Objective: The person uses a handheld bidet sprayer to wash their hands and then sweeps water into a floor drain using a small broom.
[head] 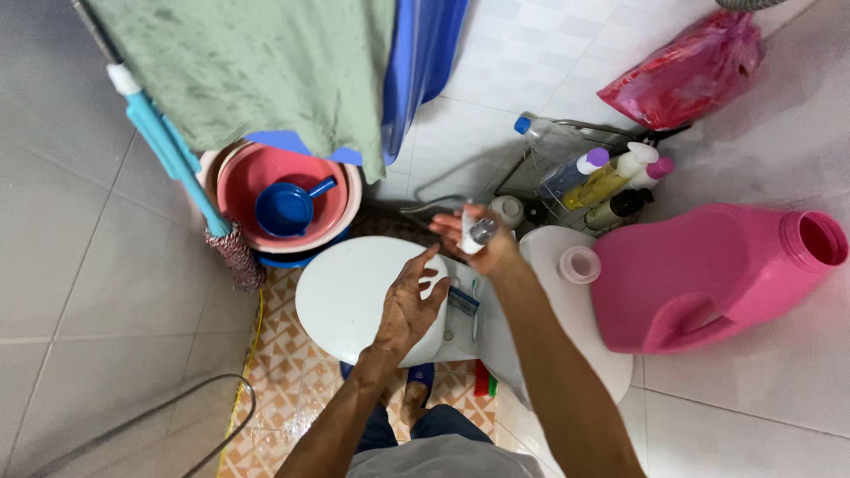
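White tube (pixel 472 232) lies in raised right hand (pixel 478 241); left hand (pixel 409 305) hovers beside.

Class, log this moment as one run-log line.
left hand: over toilet lid | right hand: holds small white tube | pink jug: on its side, open

A home bathroom: a white toilet (pixel 354 296) stands on patterned floor tiles, with washing basins (pixel 288 208), a wire rack of toiletry bottles (pixel 602 177) and tiled walls.
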